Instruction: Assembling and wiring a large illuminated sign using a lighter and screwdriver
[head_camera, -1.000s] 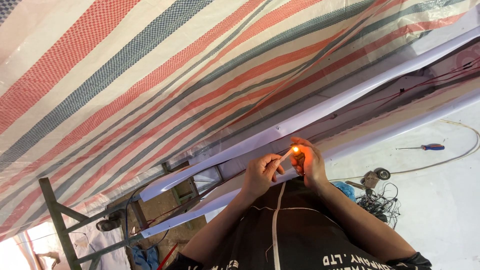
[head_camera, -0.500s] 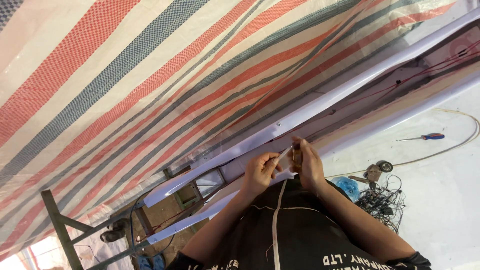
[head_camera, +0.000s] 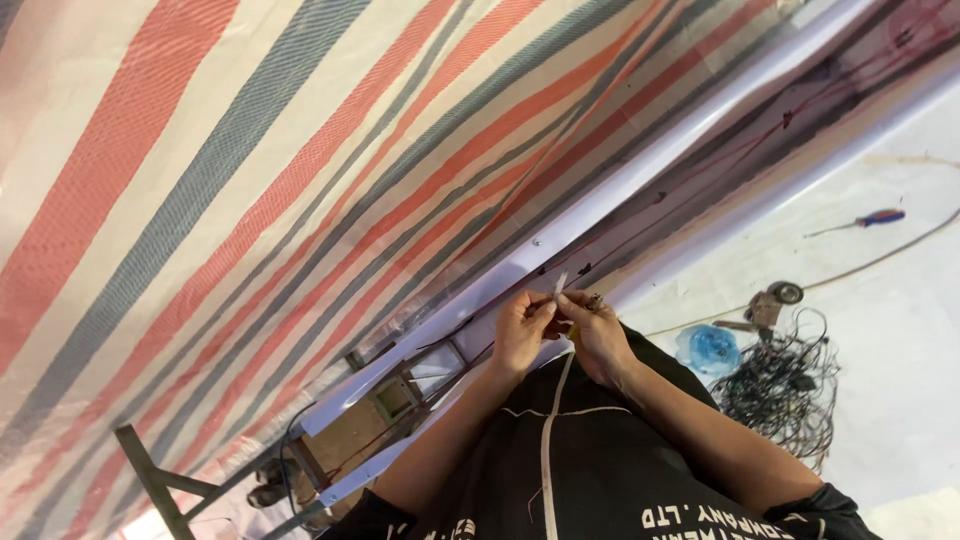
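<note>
I judge I'm mid-way through working a wire end: my left hand (head_camera: 522, 333) and right hand (head_camera: 598, 335) pinch the thin white wire (head_camera: 560, 284) together, fingertips meeting beside the long white channel (head_camera: 640, 185). Next calls for steady, fine finger pressure. Both forearms angle inward, wrists bent.

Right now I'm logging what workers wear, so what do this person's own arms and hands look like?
Both forearms are bare, no gloves. The left hand shows no jewellery; the right hand wears a ring. Short black sleeves belong to a black shirt with light lettering.
</note>
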